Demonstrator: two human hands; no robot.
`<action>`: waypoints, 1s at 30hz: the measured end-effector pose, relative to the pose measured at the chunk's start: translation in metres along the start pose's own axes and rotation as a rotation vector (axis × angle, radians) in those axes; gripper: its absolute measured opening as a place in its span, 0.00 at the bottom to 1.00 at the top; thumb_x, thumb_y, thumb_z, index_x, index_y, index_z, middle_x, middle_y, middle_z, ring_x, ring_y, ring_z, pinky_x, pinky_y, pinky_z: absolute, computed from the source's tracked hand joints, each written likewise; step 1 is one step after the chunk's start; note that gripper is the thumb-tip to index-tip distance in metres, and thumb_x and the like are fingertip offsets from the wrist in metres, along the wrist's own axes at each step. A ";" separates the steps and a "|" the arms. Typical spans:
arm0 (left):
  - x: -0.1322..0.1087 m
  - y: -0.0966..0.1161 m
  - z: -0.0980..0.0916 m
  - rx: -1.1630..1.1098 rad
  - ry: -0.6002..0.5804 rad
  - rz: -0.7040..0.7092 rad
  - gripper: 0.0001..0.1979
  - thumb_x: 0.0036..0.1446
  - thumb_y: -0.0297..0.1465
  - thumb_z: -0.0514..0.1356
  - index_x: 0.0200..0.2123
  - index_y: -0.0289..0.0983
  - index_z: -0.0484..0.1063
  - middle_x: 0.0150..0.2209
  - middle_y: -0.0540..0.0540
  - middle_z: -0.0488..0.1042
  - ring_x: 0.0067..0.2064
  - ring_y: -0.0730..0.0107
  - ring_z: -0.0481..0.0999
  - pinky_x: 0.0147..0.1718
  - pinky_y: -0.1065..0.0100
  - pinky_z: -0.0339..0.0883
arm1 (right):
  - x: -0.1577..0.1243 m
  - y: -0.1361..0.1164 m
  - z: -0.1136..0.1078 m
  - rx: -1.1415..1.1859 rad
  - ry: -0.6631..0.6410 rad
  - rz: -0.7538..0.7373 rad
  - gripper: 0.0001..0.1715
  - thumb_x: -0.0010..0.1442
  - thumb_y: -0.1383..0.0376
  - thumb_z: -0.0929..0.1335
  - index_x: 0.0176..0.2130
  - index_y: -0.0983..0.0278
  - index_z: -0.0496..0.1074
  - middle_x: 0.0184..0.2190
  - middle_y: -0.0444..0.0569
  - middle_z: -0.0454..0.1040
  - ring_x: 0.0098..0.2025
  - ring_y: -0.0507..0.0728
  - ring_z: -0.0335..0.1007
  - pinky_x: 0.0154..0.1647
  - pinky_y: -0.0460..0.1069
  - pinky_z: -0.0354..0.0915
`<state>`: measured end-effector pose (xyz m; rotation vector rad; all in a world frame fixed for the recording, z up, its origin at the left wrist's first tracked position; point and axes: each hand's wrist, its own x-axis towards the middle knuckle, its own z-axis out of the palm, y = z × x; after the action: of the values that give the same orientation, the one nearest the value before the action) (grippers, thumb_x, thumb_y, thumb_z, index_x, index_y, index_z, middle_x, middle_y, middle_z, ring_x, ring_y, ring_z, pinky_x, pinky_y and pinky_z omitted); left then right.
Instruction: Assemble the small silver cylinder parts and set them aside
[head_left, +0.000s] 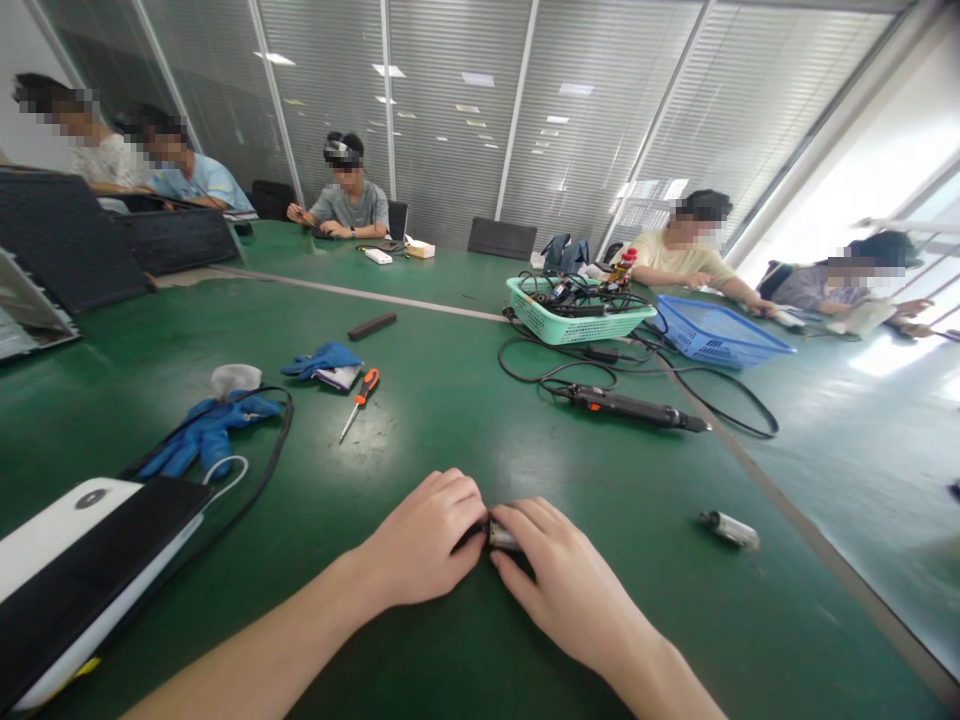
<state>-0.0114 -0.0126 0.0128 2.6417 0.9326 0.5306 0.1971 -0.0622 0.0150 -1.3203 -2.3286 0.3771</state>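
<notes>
My left hand and my right hand meet just above the green table. Between them is a small silvery cylinder with a dark end, mostly covered by my fingers. The left fingers are wrapped round its dark end, while the right thumb and fingers close round the silvery part. A similar silvery cylinder with a dark tip lies on the table to the right of my right hand. Its exact kind is too small to tell.
Ahead lie a screwdriver, blue gloves and a dark bar. A corded electric screwdriver rests before a green basket of cables and a blue basket. A white-and-black device stands left. Several people sit around the table.
</notes>
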 end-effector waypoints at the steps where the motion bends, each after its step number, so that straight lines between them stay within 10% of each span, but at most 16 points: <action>1: 0.000 0.000 0.000 -0.001 -0.001 0.000 0.02 0.65 0.26 0.58 0.38 0.38 0.69 0.40 0.45 0.71 0.46 0.59 0.69 0.45 0.60 0.64 | 0.000 0.000 0.000 -0.003 0.000 -0.001 0.18 0.67 0.72 0.68 0.55 0.60 0.70 0.49 0.51 0.75 0.50 0.63 0.71 0.51 0.59 0.70; 30: 0.000 0.000 -0.002 -0.001 -0.017 0.001 0.01 0.65 0.27 0.59 0.38 0.37 0.70 0.41 0.45 0.72 0.46 0.59 0.69 0.46 0.60 0.63 | 0.001 -0.002 -0.003 0.017 -0.021 0.025 0.15 0.69 0.71 0.68 0.53 0.60 0.70 0.48 0.50 0.75 0.49 0.62 0.70 0.51 0.59 0.70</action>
<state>-0.0121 -0.0127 0.0147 2.6415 0.9263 0.5081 0.1964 -0.0623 0.0189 -1.3450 -2.3232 0.4195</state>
